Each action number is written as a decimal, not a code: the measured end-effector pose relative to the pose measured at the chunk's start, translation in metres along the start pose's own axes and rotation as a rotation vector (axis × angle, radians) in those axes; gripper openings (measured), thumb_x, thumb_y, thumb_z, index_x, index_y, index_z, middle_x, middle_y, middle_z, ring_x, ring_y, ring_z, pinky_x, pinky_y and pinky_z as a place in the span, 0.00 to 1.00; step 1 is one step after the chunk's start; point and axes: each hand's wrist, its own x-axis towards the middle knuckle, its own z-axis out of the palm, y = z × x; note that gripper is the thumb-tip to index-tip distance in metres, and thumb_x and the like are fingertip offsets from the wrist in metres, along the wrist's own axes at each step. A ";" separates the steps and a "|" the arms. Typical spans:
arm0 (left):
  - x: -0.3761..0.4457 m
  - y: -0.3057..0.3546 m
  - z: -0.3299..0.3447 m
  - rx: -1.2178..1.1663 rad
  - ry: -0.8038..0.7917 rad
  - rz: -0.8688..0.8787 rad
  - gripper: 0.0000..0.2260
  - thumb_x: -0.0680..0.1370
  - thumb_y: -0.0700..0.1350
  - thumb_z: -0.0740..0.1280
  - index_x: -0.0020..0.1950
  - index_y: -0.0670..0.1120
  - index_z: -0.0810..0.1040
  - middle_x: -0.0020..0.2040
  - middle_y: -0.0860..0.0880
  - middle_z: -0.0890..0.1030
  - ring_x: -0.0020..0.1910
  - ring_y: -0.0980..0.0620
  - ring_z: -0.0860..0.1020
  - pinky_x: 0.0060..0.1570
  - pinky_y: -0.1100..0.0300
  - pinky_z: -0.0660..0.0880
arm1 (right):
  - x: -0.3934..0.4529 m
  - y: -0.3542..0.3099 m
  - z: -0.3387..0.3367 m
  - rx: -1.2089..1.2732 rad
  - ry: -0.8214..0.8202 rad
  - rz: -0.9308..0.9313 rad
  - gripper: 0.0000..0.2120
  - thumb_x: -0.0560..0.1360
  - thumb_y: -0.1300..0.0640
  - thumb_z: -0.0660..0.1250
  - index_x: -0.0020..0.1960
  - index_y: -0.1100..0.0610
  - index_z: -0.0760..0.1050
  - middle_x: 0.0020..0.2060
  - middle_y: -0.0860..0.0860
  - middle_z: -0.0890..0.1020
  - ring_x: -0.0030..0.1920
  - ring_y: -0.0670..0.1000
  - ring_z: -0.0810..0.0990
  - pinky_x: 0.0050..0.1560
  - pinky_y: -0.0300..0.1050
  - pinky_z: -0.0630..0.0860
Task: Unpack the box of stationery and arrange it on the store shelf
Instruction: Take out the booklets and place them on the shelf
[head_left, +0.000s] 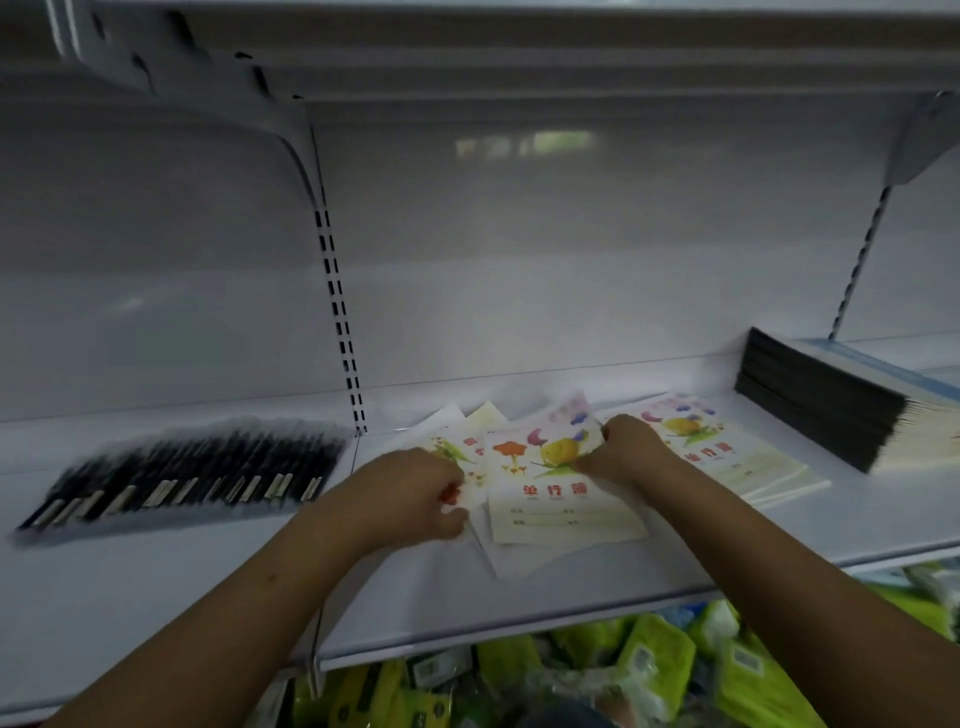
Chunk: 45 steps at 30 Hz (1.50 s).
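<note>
Notebooks (563, 488): loose pile on white shelf (519, 587), between both hands
Left hand (415, 493): pinching pile's left edge
Right hand (623, 449): gripping top notebook's far corner
Pens (192, 473): row left of left hand
Dark-spined stack (821, 405): right of right hand
Green packs (660, 670): lower shelf, under arms

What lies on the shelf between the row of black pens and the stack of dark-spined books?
In the head view, loose exercise books with fruit covers, gripped by the left hand and right hand, and another pile.

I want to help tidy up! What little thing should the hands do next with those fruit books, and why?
Probably square up the loose fruit books into one neat pile. They lie fanned and crooked on the shelf, and the left hand and right hand already grip their two sides.
</note>
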 end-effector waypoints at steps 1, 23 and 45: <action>0.002 -0.001 -0.002 0.159 0.019 0.014 0.05 0.78 0.49 0.63 0.48 0.48 0.76 0.45 0.50 0.77 0.45 0.48 0.77 0.41 0.59 0.70 | 0.004 0.002 -0.001 0.096 0.039 -0.019 0.16 0.74 0.51 0.71 0.54 0.62 0.79 0.51 0.57 0.83 0.49 0.55 0.81 0.44 0.43 0.75; 0.035 0.014 0.005 -0.732 0.204 -0.647 0.15 0.74 0.54 0.73 0.48 0.50 0.68 0.42 0.54 0.74 0.40 0.57 0.72 0.33 0.71 0.64 | 0.018 0.000 0.028 0.152 -0.010 -0.156 0.25 0.70 0.44 0.74 0.58 0.58 0.70 0.50 0.50 0.77 0.49 0.49 0.75 0.40 0.40 0.69; 0.002 -0.036 0.008 -1.867 0.753 -0.616 0.13 0.81 0.41 0.65 0.65 0.45 0.77 0.56 0.42 0.84 0.53 0.41 0.83 0.49 0.40 0.80 | 0.003 0.000 0.001 -0.226 -0.099 -0.133 0.22 0.68 0.42 0.75 0.52 0.57 0.74 0.43 0.49 0.76 0.49 0.50 0.76 0.41 0.41 0.67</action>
